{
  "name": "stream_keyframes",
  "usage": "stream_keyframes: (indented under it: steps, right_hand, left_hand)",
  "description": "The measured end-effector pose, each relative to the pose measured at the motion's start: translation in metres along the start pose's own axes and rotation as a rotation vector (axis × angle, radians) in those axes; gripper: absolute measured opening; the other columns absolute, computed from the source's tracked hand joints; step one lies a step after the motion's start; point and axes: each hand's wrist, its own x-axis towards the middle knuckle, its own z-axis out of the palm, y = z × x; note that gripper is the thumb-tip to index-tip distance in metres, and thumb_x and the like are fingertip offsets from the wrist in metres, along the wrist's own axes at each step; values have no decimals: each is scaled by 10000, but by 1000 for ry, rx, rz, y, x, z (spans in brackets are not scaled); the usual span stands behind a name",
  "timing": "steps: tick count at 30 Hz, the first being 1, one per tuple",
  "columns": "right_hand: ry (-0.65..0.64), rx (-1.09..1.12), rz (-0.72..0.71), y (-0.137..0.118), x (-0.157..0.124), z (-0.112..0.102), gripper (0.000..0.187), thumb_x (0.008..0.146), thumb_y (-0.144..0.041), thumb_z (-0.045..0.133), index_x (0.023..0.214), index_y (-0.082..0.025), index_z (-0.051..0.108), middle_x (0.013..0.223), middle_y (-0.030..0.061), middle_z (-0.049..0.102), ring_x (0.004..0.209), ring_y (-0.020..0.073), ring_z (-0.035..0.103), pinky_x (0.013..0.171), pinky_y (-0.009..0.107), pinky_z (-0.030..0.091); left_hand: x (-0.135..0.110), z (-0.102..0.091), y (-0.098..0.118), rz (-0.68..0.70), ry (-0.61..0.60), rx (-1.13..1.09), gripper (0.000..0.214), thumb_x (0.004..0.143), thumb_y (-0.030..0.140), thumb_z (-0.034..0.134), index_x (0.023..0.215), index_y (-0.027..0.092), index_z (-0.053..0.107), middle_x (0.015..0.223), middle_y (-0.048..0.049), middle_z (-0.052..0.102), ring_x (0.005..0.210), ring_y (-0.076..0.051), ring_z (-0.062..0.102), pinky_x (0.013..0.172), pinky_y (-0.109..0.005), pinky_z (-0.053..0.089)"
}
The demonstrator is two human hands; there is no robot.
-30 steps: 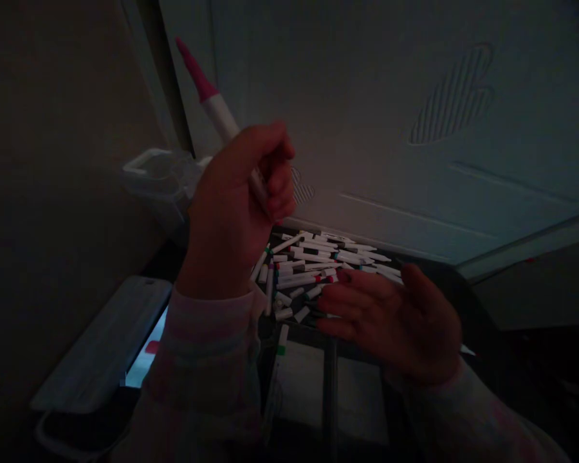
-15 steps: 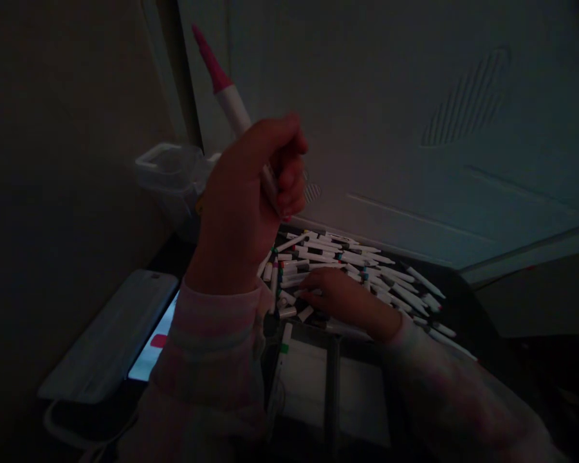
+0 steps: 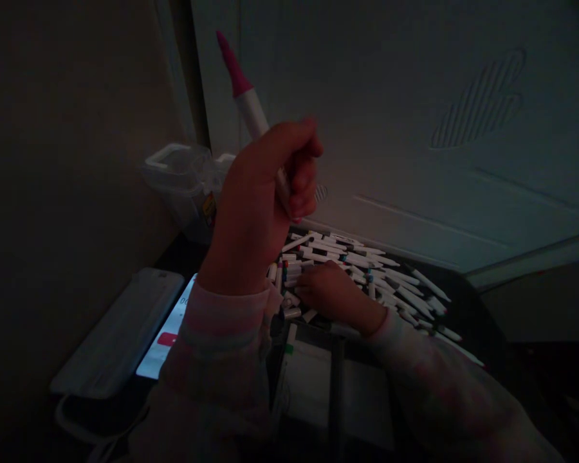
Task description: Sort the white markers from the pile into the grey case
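Observation:
Raised in the middle of the view, my left hand point(image 3: 265, 186) is closed around a pink brush marker point(image 3: 253, 112). The marker is uncapped and tilts up to the left, its pink tip at the top. Lower down, my right hand point(image 3: 335, 292) reaches over the near left part of a pile of white markers point(image 3: 367, 258). Its fingers curl down among loose marker caps point(image 3: 292, 314); the fingertips are too dark and hidden to show whether they grip one. A marker with a green band point(image 3: 289, 349) lies in front, along the left side of a dark tray point(image 3: 336, 386).
At the left are a clear plastic container point(image 3: 176, 170), a lit phone point(image 3: 161, 347) and a pale flat case point(image 3: 118, 331) with a white cable point(image 3: 72, 421). A pale panel point(image 3: 367, 116) with striped raised shapes rises behind the pile. The scene is very dark.
The view has shifted slightly, so most things sit a little further right. My right hand has moved slightly left over the caps, its fingers more curled. My left hand still holds the pink marker.

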Motion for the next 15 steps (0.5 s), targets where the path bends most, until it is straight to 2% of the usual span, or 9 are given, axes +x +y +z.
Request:
stream_keyframes:
  steps: [2,5,6,10,15]
  right_hand:
    - [188,149,-9,3,-8,-6,176,791,-250,493,876,-161,619,765,49,639,710,154,569,693,301,367]
    - [540,419,-40,2,-30,-22,128,792,-252,516,883,-182,571,636,-2,569,635,126,524,643,270,393]
    - [600,471,-53,0,-38,-29,107,782,-229,534,881,-194,552,641,-7,559,633,127,518,636,275,398]
    - [727,611,-179,-12,-64,-47,170,755,-136,552,887,-237,514,650,-15,546,630,134,505,635,313,400]
    - [760,681,-209,-16,-75,-51,205,754,-135,552,910,-266,526,674,-9,570,624,144,519,638,346,403]
  left_hand:
    - [0,-1,0,3,4,2,263,807,215,420,554,164,464,436,56,284,342,-48,258,340,-197,163]
    - [0,-2,0,-2,5,15,266,813,209,408,556,167,466,440,54,289,343,-46,265,344,-192,173]
    - [0,-2,0,-2,5,19,263,812,209,409,558,169,466,443,55,290,344,-45,267,346,-190,176]
    - [0,-1,-4,12,-14,30,240,805,214,423,575,168,474,449,59,293,353,-43,269,352,-189,178]
    - [2,4,-8,-52,21,42,226,779,250,473,567,169,474,429,65,300,333,-39,266,351,-182,175]
